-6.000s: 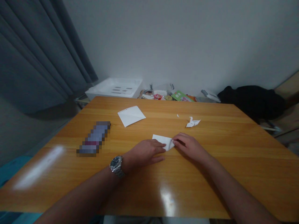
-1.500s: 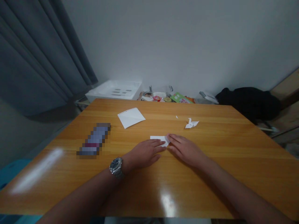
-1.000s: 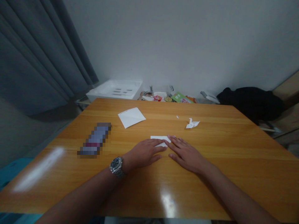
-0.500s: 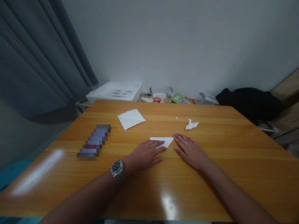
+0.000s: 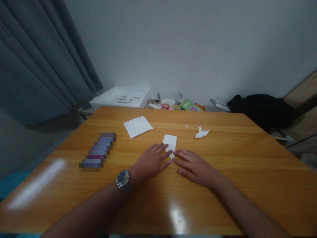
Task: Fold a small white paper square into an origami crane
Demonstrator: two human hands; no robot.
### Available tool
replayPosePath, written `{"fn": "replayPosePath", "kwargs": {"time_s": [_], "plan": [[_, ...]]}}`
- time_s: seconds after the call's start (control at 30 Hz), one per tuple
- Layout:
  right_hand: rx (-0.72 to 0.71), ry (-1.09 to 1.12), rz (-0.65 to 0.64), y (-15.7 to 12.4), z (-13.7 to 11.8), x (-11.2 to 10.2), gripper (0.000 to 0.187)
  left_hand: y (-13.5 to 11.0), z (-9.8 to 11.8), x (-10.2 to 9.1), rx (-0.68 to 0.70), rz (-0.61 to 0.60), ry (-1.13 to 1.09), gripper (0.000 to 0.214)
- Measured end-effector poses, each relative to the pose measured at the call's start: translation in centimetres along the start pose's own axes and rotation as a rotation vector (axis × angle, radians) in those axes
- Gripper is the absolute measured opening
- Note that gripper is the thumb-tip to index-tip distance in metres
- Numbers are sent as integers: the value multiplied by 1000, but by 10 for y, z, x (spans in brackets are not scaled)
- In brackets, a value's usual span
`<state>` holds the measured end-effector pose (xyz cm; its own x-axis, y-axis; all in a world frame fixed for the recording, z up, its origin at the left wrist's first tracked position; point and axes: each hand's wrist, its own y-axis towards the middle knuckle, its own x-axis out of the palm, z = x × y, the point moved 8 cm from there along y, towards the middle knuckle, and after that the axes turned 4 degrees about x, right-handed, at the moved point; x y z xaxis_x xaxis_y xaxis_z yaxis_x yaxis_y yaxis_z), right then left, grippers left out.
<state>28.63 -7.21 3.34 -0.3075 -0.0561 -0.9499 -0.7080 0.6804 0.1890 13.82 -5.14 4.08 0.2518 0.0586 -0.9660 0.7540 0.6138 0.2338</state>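
Note:
A small folded piece of white paper (image 5: 170,140) lies on the wooden table, its narrow end toward me. My left hand (image 5: 151,161), with a metal watch (image 5: 123,179) on the wrist, rests with spread fingertips on the paper's left and lower part. From the right, my right hand (image 5: 195,165) reaches the paper's lower right edge with its fingers stretched out; whether they press on it I cannot tell. Part of the paper is hidden under the fingers. A folded paper bird (image 5: 201,133) sits beyond my right hand.
A white sheet with a perforated edge (image 5: 138,127) lies at the back left of the table (image 5: 158,205). Toward the left is a pixelated phone-like object (image 5: 99,150). A paper scrap (image 5: 186,126) is near the bird. Behind the table stands a white plastic tray (image 5: 121,96).
The folded paper has turned, from a wide triangle with its long edge across to a narrow shape pointing toward me. My right hand has moved left and nearer to me.

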Motion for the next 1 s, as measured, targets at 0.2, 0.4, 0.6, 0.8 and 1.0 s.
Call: {"fn": "replayPosePath", "kwargs": {"time_s": [0.2,0.4,0.6,0.8,1.0], "plan": [[25,33,42,2,2,0,42,-1,1,1,1,-11,1,47],[133,80,146,6,22,-11,38,0,-3,3,-24,-5,-41,44],[178,71,93,15,39,-16,36,4,-2,-2,-15,-16,-87,35],[136,89,30,26,38,-3,44,6,-5,-3,-39,-27,-139,34],[104,145,34,28,37,10,37,4,-8,-2,-38,-26,-144,35]]}}
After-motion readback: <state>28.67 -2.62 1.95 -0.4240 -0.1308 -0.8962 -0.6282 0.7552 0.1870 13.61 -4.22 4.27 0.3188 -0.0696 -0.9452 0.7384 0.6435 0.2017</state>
